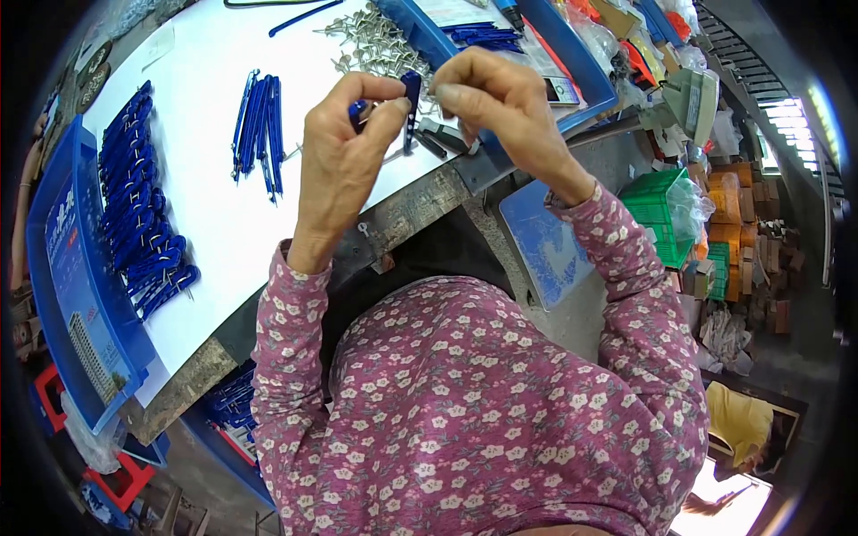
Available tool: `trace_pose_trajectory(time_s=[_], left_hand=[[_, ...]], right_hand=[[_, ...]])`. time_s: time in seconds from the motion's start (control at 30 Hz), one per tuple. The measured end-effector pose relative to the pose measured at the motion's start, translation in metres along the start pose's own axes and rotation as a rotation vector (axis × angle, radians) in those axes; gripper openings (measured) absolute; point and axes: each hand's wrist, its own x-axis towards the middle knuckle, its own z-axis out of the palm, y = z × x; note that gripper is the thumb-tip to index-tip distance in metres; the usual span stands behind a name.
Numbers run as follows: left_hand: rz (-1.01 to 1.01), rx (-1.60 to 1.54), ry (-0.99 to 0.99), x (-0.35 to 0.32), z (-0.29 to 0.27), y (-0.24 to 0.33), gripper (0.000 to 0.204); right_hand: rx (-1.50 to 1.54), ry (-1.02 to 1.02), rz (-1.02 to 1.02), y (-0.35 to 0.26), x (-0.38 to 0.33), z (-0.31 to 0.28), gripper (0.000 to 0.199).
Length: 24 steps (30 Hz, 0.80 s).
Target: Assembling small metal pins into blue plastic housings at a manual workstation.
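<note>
Above the table [210,223], a partly covered blue strip [412,96] pinched by left fingers [386,121]; right fingers [469,100] curled, contents unclear.

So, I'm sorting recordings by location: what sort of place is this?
Probably a small workshop: a pile of metal parts and many similar blue pieces lie on the table, and a green crate stands off to the right.

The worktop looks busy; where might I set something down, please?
It's bare between the long blue pile and small blue bundle, and from that bundle to the front edge; crowded around the metal pieces and upper tray.
</note>
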Motion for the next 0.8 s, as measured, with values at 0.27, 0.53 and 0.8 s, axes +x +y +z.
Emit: trace_pose_trajectory(time_s=[0.27,0.53,0.8], left_hand=[[-0.387,-0.662,-0.054,0.006,-0.007,0.006,0.011],[-0.447,-0.765,-0.14,0.005,0.003,0.004,0.009],[-0.361,-0.63,-0.131,0.005,0.008,0.006,0.009]], right_hand=[[-0.574,0.209,-0.721,0.012,0.007,0.006,0.04],[-0.737,0.216,-0.886,0.015,0.002,-0.001,0.044],[-0.749,0.203,-0.845,0.015,-0.001,-0.002,0.038]])
